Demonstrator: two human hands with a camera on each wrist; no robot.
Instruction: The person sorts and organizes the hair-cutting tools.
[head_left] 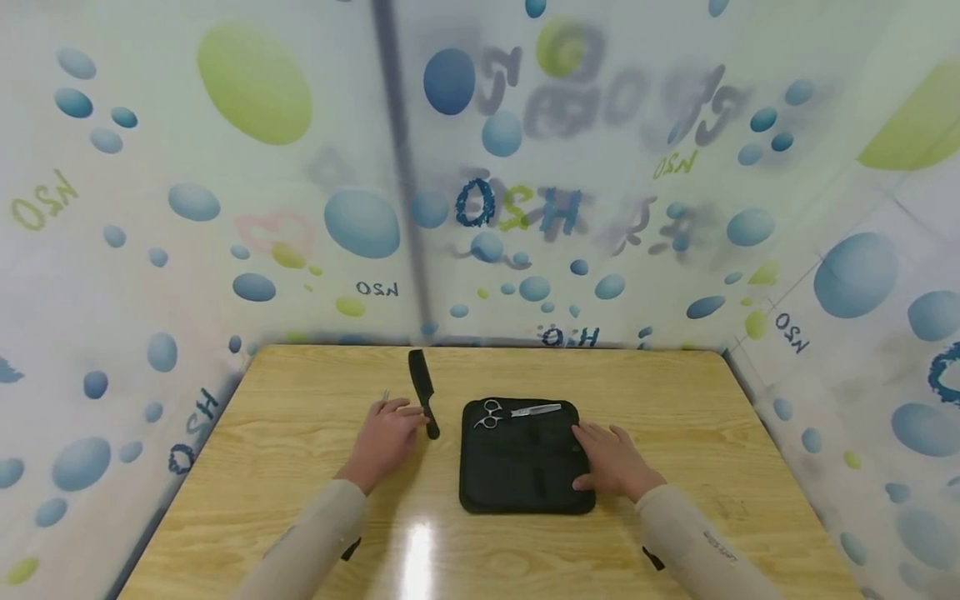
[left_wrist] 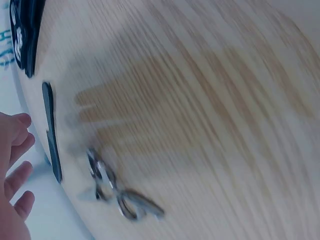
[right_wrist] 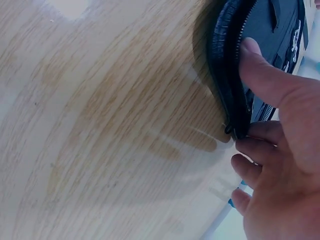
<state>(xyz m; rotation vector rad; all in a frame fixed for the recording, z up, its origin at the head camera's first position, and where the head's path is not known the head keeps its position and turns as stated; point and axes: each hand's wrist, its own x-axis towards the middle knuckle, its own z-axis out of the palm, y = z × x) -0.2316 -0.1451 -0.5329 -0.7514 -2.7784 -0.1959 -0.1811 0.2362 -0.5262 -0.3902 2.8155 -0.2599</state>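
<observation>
A black zip case (head_left: 525, 475) lies on the table, with silver thinning scissors (head_left: 536, 410) across its far part. My right hand (head_left: 617, 460) grips the case's right edge. In the right wrist view the thumb (right_wrist: 265, 72) lies over the zipper and the fingers curl at the outer side. Left of the case lies a black comb (head_left: 422, 379), handle toward me. My left hand (head_left: 386, 442) hovers by the comb handle with loosely bent fingers, holding nothing. Another pair of scissors (left_wrist: 115, 187) lies on the table, mostly hidden behind that hand in the head view.
The light wooden table (head_left: 285, 467) reaches to a patterned curtain wall (head_left: 360, 158) at the back and sides. Light glares off the tabletop near the front.
</observation>
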